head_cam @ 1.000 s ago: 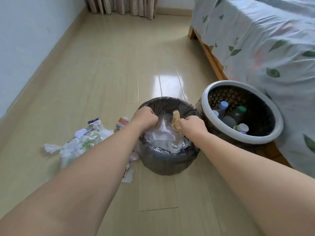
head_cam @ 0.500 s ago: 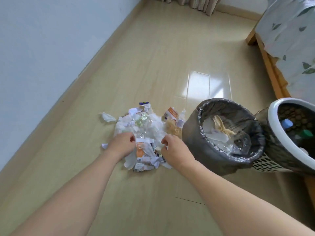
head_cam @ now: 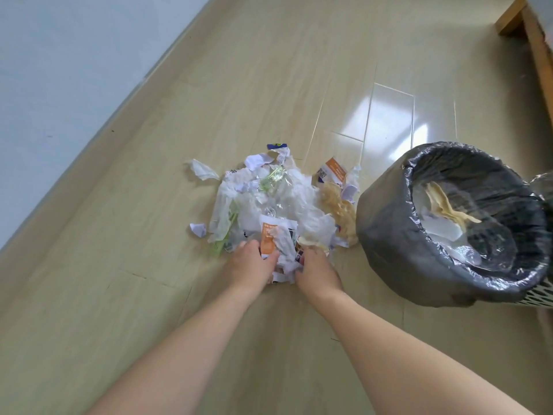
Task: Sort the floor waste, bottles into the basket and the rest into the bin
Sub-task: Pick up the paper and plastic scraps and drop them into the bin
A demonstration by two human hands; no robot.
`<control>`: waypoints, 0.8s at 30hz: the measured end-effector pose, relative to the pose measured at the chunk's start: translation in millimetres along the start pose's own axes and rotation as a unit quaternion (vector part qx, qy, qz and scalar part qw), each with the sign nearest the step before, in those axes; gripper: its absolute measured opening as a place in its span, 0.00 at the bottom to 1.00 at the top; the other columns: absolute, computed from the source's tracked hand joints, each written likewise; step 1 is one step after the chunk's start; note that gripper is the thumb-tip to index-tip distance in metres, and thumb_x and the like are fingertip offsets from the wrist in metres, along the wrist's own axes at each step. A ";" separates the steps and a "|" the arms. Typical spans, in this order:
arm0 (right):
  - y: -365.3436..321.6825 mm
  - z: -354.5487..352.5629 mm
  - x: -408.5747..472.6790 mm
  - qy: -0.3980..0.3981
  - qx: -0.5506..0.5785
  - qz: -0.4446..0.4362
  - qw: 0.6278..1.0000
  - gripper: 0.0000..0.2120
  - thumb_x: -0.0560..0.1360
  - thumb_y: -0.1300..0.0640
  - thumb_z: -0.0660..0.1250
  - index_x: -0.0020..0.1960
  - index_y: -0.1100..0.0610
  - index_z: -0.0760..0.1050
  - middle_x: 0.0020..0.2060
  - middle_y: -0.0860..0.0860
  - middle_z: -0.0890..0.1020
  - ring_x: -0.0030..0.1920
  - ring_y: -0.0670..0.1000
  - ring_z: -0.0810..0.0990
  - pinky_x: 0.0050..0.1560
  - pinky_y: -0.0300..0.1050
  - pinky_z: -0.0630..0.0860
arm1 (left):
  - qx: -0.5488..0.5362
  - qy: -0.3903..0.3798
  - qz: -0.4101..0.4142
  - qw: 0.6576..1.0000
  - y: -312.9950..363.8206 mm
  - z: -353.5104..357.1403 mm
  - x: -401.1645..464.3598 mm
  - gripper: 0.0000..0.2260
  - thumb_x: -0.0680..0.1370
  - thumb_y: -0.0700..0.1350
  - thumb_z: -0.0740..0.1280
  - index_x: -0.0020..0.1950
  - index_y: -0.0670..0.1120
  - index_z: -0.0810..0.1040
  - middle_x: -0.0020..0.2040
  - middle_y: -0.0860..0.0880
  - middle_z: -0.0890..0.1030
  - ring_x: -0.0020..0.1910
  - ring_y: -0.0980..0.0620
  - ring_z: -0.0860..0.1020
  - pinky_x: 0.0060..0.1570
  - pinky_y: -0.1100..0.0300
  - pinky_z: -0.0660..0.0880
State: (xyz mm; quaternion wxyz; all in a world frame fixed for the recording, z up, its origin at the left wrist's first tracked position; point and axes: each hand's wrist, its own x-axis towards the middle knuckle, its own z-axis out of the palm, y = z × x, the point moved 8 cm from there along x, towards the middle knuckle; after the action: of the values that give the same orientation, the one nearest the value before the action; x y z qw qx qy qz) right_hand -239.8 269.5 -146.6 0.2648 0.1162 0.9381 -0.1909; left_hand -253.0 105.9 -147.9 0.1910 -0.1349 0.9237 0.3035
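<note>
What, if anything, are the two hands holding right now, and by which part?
Both hands are gathering scraps at the near edge of the waste pile. The left hand and right hand curl round a white and orange paper bunch from either side.
</note>
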 end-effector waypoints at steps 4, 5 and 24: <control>9.7 -6.0 0.1 0.017 0.007 0.010 1.000 0.07 0.75 0.62 0.58 0.48 0.55 0.74 0.54 0.54 0.75 0.49 0.57 0.77 0.41 0.43 0.68 | -0.058 -0.010 -0.024 0.998 0.2 0.7 8.9 0.14 0.79 0.53 0.62 0.38 0.46 0.73 0.41 0.47 0.78 0.37 0.47 0.74 0.33 0.56 0.65; 12.3 -8.0 -0.8 0.013 0.017 0.012 1.000 0.06 0.75 0.62 0.58 0.46 0.55 0.73 0.51 0.54 0.76 0.46 0.57 0.77 0.39 0.43 0.68 | -0.063 -0.013 -0.021 0.998 0.7 -0.8 7.1 0.15 0.79 0.53 0.61 0.38 0.46 0.74 0.39 0.47 0.79 0.36 0.47 0.75 0.33 0.56 0.66; 10.1 -142.2 -86.2 0.088 0.207 -0.033 0.974 0.03 0.73 0.60 0.62 0.42 0.56 0.74 0.38 0.50 0.78 0.33 0.46 0.73 0.31 0.40 0.68 | 0.211 0.074 0.165 0.961 67.0 -121.9 -47.0 0.11 0.84 0.48 0.53 0.46 0.46 0.70 0.45 0.45 0.77 0.42 0.41 0.76 0.37 0.55 0.67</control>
State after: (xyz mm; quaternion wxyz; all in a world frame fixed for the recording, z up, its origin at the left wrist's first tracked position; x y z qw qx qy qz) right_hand -229.2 328.2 8.9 0.1454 0.1538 0.9010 -0.3788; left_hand -268.6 89.8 -2.8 0.0932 0.0404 0.9878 0.1183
